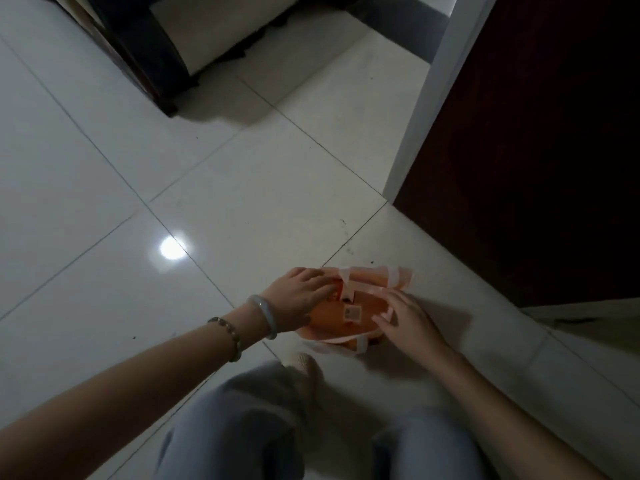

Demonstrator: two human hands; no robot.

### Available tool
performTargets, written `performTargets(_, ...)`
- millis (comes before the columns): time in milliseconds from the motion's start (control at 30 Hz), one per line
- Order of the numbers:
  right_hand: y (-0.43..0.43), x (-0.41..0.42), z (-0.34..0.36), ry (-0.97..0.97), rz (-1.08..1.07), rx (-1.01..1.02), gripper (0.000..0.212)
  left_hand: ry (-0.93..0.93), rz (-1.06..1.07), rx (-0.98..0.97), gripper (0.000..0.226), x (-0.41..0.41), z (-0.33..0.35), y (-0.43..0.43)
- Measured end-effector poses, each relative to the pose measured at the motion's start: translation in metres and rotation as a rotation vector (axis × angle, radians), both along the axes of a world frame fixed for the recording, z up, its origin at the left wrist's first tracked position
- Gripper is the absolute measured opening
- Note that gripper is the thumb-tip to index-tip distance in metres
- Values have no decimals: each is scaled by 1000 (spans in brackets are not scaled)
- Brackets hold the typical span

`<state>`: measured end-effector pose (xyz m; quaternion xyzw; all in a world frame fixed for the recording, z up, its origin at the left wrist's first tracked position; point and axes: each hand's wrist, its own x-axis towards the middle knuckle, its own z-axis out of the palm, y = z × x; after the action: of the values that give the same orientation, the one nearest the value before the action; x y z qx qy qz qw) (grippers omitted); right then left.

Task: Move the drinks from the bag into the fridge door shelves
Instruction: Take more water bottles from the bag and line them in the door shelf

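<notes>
A: Wide look at the floor (207,188) here, big glossy white tiles, thin grey grout lines running on the diagonal

B: And there's a bright round glare (172,248), a light bouncing straight off the tile

A: Top left, dark wooden furniture (138,64) with a pale cushion (221,32), throwing a soft shadow onto the tiles

B: Over on the right, a dark maroon panel (536,133) edged by a white frame (420,109), and a few dark specks (349,251) on the floor near its foot

Head view, facing steeply down, bag (349,315) near, tiled floor (242,188) below
</notes>
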<state>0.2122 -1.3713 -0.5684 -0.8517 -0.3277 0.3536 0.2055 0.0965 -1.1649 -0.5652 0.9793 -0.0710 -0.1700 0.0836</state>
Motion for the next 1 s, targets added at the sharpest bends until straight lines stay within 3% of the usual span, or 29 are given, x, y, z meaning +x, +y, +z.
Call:
performTargets(200, 10, 20, -101, -73, 132, 59, 46, 99, -246, 104, 59, 34, -126, -22)
performTargets(300, 3, 24, -127, -205, 290, 43, 36, 200, -290, 193, 59, 41, -184, -41)
performTargets(400, -13, 24, -143, -369, 372, -70, 36, 280, -187, 185, 57, 47, -221, -53)
performTargets(500, -25, 28, -139, -384, 335, -179, 55, 327, -117, 182, 53, 49, -237, -66)
performTargets(667, -17, 30, -129, -364, 274, -66, 81, 305, -1, 189, 67, 48, -272, -84)
performTargets(800, -20, 31, -128, -351, 281, -77, 84, 284, 136, 184, 84, 52, -283, -93)
performTargets(1000, -23, 25, -124, -346, 264, -12, 82, 363, 214, 249, 82, 53, -295, -109)
